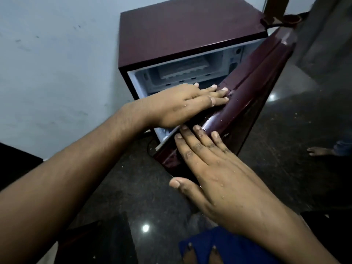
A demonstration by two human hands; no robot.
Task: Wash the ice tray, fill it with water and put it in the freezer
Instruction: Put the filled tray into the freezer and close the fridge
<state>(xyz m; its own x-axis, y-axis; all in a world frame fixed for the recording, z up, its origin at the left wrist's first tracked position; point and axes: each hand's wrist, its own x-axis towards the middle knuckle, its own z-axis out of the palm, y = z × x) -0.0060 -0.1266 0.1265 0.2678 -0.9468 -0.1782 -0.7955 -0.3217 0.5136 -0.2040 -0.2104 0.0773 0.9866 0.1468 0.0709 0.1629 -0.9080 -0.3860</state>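
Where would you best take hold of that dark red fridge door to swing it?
Probably the top edge of the door near its free end, coming from above, where the left hand and right hand lie flat. No handle shows on the glossy panel, and that end sits farthest from the hinge side, so a grip there should swing it most easily.

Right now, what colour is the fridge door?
The fridge door is glossy dark maroon, head view.

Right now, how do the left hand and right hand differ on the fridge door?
The left hand lies higher on the fridge door, by the open compartment; the right hand lies lower, nearer the camera. The left hand's fingers point across the door's edge; the right hand's point up it, thumb spread. Both are flat, wet and hold nothing.
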